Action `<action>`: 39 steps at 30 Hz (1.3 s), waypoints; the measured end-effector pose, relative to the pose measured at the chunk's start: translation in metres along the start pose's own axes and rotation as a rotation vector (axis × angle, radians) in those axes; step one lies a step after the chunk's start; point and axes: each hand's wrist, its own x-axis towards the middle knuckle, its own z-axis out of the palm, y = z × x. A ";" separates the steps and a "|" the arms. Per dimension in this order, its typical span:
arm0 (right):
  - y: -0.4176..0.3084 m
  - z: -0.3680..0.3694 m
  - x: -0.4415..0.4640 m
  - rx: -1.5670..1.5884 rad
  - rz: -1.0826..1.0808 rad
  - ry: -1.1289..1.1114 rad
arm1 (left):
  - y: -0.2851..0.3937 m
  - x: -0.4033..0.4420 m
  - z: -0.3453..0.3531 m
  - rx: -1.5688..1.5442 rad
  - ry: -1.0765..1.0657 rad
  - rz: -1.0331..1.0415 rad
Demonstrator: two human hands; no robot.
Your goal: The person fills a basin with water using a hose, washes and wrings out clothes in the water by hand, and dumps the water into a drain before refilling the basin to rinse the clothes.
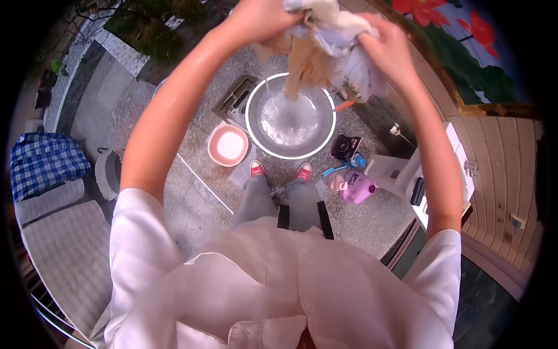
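Observation:
Both my hands are raised at the top of the view, closed on a bunched pale garment [349,55] with a tan part hanging from it. My left hand [264,22] grips its left side, and its fingers are partly hidden by the folds. On the other side my right hand [390,49] pinches the fabric between thumb and fingers. The tan part dangles over a large round basin [249,128] with a white rim, standing on the floor. Clear water [290,125] in it glistens. A smaller pink basin [214,146] sits just left of the large one.
Right of the large basin are a black packet [346,146], a blue brush [335,170] and a purple jug [358,188]. A white sink [459,166] stands farther right. At left, a blue checked cloth [46,163] lies on a padded seat [67,250], beside a grey basket [107,174].

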 end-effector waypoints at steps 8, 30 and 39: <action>0.137 0.155 -0.101 0.060 0.236 -0.166 | -0.146 -0.109 0.132 0.252 -0.231 -0.431; 0.515 0.637 -0.370 -0.521 0.677 -0.602 | -0.622 -0.414 0.593 0.742 -0.640 -0.210; 0.492 0.578 -0.369 -0.332 0.839 -0.652 | -0.547 -0.413 0.560 0.451 -0.798 -0.908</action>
